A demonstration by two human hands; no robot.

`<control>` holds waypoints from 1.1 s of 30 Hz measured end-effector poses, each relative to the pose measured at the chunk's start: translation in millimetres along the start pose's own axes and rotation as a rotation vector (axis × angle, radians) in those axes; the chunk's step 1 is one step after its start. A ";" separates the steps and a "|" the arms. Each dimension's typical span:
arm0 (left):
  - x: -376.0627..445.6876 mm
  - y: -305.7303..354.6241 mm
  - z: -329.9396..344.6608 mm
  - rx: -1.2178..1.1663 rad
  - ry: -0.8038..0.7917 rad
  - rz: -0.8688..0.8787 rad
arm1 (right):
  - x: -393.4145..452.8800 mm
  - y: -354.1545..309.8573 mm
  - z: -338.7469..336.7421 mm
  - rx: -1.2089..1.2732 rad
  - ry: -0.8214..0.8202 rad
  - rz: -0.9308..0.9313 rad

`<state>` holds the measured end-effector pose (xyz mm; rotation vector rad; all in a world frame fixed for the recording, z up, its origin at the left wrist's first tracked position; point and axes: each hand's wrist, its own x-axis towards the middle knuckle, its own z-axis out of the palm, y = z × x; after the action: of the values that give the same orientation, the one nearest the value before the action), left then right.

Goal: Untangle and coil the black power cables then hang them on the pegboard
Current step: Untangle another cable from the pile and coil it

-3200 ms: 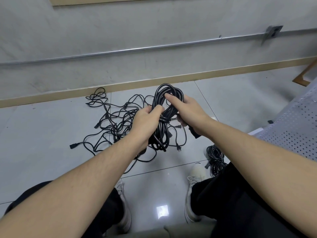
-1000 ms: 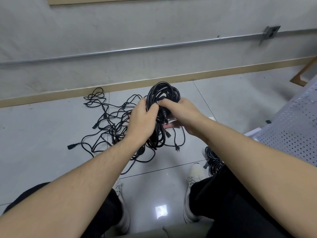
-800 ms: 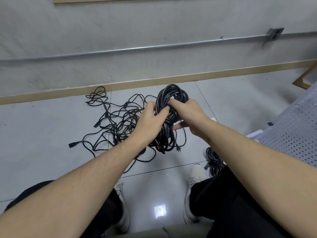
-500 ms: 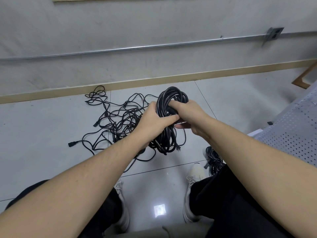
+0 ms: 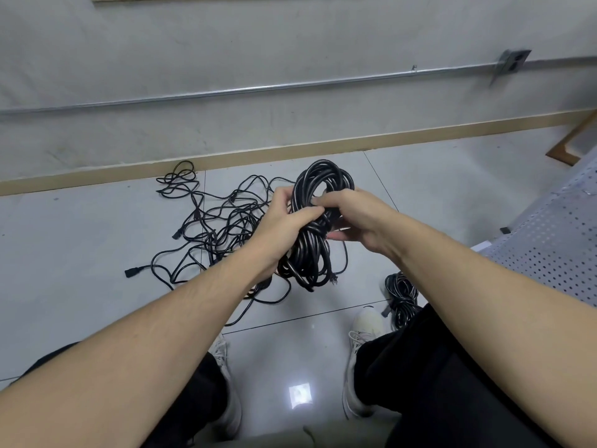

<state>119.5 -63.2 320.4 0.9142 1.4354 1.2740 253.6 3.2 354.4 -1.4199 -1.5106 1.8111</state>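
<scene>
With the thick coiled black rubber power cable held above the tangled black cords on the floor, the left hand should clamp its waist firmly while the right hand, fingers curled on the wrap, cinches it tight.

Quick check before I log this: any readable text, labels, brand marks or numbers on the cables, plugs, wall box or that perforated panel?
None can be read.
Coiled cable bundle, gripped by the left hand and right hand: no print visible on the jacket.
Plug on the floor: any marking is too small to tell.
Wall box: blurred, no legible text.
Perforated panel: holes only, no label.
</scene>
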 end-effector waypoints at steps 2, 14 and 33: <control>-1.8 -1.6 0.8 0.017 -0.035 0.056 | 0.5 -2.2 -2.4 0.034 0.010 0.057; -3.8 9.2 3.5 0.538 -0.177 0.176 | -0.1 0.7 -12.4 -0.018 0.118 0.083; -0.7 14.0 17.1 0.956 0.073 0.188 | 6.5 2.8 -28.3 -0.017 0.077 -0.128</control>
<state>135.3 -57.2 334.7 1.6589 2.0938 0.6991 276.1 21.5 351.6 -1.3519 -1.5444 1.6533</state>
